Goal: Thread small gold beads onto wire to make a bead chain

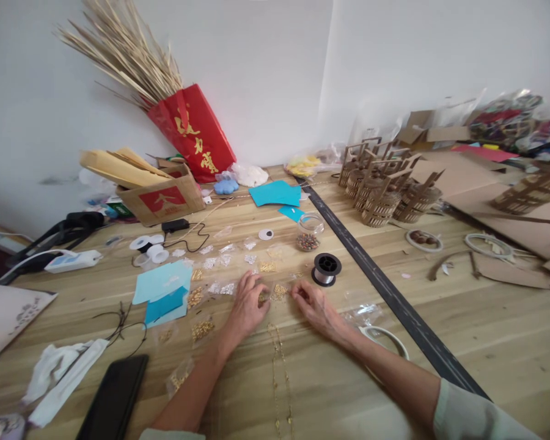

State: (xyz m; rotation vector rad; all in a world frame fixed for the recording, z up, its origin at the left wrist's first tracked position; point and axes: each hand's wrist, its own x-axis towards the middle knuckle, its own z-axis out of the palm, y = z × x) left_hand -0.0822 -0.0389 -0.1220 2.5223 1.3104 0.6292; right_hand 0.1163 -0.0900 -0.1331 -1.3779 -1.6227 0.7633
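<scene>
My left hand (248,305) rests on the table, its fingers and thumb curled round a small clear bag of gold beads (263,297). Just right of it lies another little bag of gold beads (280,291), between my two hands. The fingertips of my right hand (310,305) are pinched together beside that bag; whatever they hold is too small to make out. Below the hands, a thin gold beaded chain (275,366) runs in two strands toward the table's near edge. A black spool of clear line (326,269) stands beyond my right hand.
Several bags of gold pieces (202,330) and silver pieces (222,288) lie left. A glass jar of beads (308,239) stands behind. Blue sheets (165,299), a phone (114,397), woven baskets (380,195), a white hoop (385,333) and a black strip (376,269) surround the work area.
</scene>
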